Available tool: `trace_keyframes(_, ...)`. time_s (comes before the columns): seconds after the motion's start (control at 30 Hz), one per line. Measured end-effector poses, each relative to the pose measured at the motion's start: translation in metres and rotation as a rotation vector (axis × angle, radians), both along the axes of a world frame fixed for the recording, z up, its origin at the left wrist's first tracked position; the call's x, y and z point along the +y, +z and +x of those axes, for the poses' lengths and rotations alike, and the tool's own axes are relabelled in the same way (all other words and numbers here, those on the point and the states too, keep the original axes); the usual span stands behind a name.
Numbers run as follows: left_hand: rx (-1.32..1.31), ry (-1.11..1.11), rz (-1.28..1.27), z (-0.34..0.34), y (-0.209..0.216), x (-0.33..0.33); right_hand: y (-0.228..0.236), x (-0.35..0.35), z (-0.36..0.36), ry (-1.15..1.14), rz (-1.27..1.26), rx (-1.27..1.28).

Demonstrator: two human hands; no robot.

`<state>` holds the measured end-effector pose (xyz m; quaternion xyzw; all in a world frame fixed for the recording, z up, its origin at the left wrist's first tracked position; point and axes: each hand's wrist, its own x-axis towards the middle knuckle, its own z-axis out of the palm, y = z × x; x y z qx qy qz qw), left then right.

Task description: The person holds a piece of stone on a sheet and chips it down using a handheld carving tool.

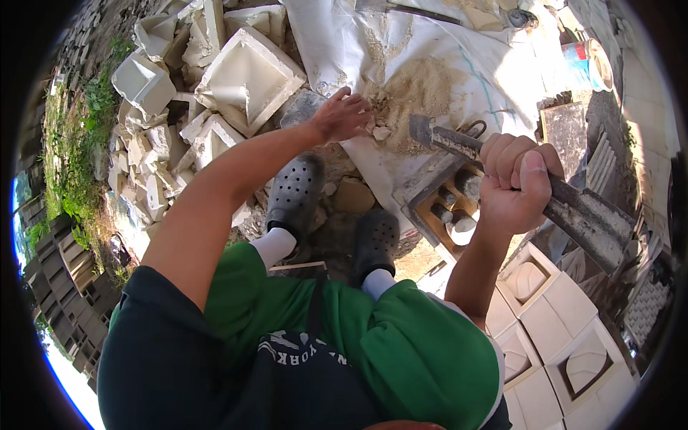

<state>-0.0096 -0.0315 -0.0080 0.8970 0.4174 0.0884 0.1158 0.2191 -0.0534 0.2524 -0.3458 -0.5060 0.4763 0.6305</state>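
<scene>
My right hand (522,183) is wrapped round a long, crusted metal tool (595,226). One end of the tool is narrow and flat and points toward the sandy pile; the other widens out at the right. Low over small rubble (381,133) at the edge of a white sheet (326,43), my left hand (344,116) has its fingers apart and slightly bent, with nothing visible in them. Beside that rubble, a heap of sand (423,82) lies on the sheet. Below the tool stands a box-shaped mould (423,208) with dark cylinders inside, partly hidden by my right hand.
Broken cream-coloured blocks (247,79) are piled at the left, close to my left forearm. Whole cream blocks with leaf-like reliefs (555,315) stand at the lower right. A bucket (598,64) sits at the far right. My shoes (295,190) rest among stones.
</scene>
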Motion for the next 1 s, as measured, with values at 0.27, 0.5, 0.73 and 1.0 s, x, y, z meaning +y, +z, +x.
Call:
trace_keyframes(0.27, 0.379, -0.653, 0.127, -0.066, 0.150, 0.086, -0.080, -0.009, -0.019, -0.002, -0.142, -0.113)
trace_keyframes(0.5, 0.257, -0.463, 0.216, -0.098, 0.246, 0.063, 0.002, -0.021, -0.024, 0.050, 0.039, -0.065)
trace_keyframes(0.73, 0.170, -0.195, 0.146, -0.084, 0.165, 0.045, -0.128, 0.005, -0.033, -0.022, -0.142, -0.221)
trace_keyframes(1.0, -0.064, 0.259, -0.285, -0.042, 0.068, -0.033, 0.004, -0.010, -0.034, 0.065, -0.112, 0.001)
